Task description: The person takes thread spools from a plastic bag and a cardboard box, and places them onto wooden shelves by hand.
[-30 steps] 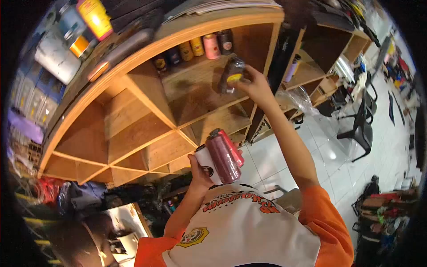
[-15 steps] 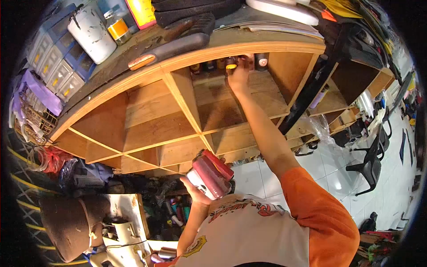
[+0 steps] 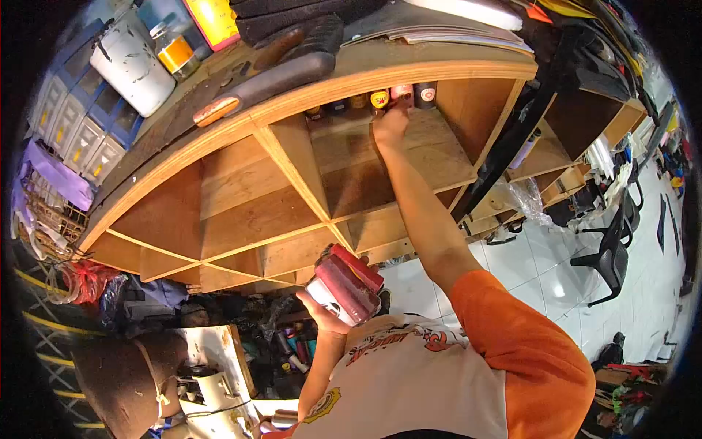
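My left hand is closed around several dark red thread spools, held in front of the shirt; one has a white part with a dark mark. Inside the upper right compartment of the wooden shelf, my right hand reaches to a row of spools at the back. Its fingers are bent against a dark spool with a round yellow label, partly hiding it. Just beside the fingertips stands a pink spool, and right of that a dark spool with a pale round label.
On the shelf top lie a dark long-handled tool, a white tub, a jar and stacked sheets. A black post runs beside the compartment. A white machine stands lower left; a black chair is at right.
My right hand has drawn slightly down and back from the row, and the yellow label and pink spool show more fully. My left hand still holds the red spools. The view has shifted slightly.
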The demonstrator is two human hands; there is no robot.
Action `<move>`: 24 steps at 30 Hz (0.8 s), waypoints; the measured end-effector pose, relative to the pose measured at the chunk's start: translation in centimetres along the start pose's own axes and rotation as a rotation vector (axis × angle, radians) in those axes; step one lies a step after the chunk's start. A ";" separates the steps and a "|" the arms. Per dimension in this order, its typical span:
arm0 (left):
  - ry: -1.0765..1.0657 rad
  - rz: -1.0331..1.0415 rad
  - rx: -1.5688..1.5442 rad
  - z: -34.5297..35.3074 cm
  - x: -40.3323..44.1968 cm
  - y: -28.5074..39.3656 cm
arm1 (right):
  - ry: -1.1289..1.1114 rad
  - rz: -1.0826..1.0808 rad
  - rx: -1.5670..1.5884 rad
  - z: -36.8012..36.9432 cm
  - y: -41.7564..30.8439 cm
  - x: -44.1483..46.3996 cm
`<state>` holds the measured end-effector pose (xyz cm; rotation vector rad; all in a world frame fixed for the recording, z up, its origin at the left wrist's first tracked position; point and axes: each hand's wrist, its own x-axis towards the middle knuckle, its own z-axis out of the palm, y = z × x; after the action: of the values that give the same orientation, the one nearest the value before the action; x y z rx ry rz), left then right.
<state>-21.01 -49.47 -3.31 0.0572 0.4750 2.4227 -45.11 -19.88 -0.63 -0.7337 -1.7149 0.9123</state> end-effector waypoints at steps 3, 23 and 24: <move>0.024 0.023 0.009 0.0 0.2 0.2 | 0.038 -0.030 -0.024 0.6 0.3 0.1; -0.088 0.059 0.167 0.9 2.7 0.4 | -1.267 0.087 -0.049 -23.9 -12.8 -13.3; -0.007 0.050 0.130 0.9 2.7 0.2 | -1.214 0.031 -0.057 -24.3 -12.8 -13.5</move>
<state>-23.10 -47.66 -2.63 0.1352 0.6348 2.4364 -18.54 -32.14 8.39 -0.1825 -2.7663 1.4877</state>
